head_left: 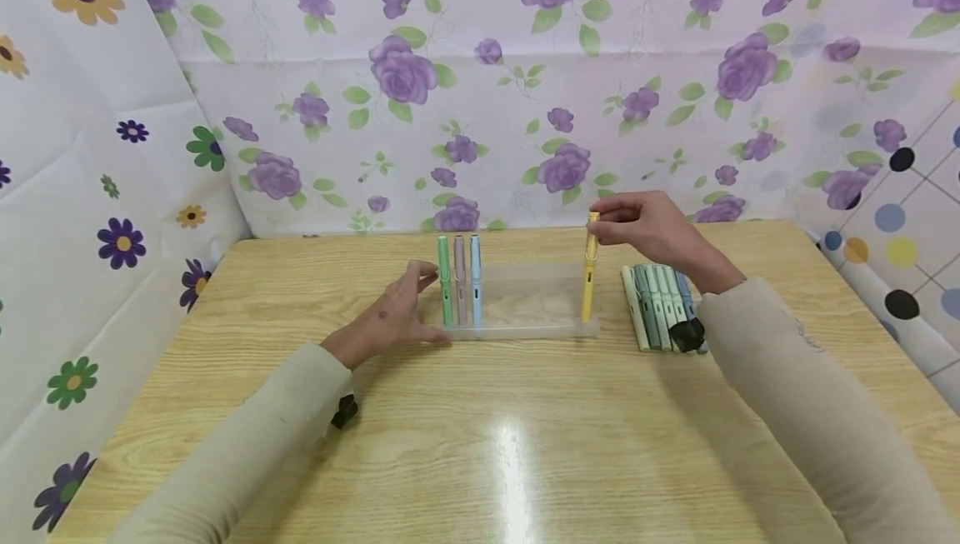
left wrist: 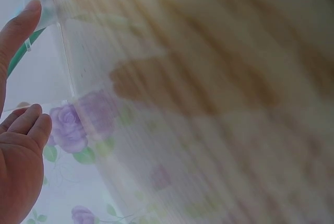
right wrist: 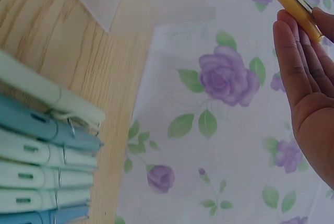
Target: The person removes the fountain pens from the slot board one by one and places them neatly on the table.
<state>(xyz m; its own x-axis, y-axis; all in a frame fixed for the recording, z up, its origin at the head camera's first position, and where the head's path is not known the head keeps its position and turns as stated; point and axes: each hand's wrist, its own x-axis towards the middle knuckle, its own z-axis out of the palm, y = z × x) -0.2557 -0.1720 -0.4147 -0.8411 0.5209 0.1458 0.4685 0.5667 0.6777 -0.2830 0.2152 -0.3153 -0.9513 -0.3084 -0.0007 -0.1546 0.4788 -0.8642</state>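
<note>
Right hand (head_left: 647, 232) is pinching upright slim yellow pen (head_left: 588, 287) from above, left hand (head_left: 397, 311) gripping opposite end of clear plastic rack (head_left: 525, 332).

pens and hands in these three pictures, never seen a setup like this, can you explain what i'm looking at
There's no machine here, just a person's bare left hand and right hand. The wide picture comes from a camera on the head; the other two come from cameras worn on the left and right wrists.

On the wooden table is a clear stand with a green pen, a mauve pen and a blue pen upright in it. More pens lie side by side to its right.

The left hand holds the stand's left end. The right hand pinches a yellow pen upright at its right end.
</note>
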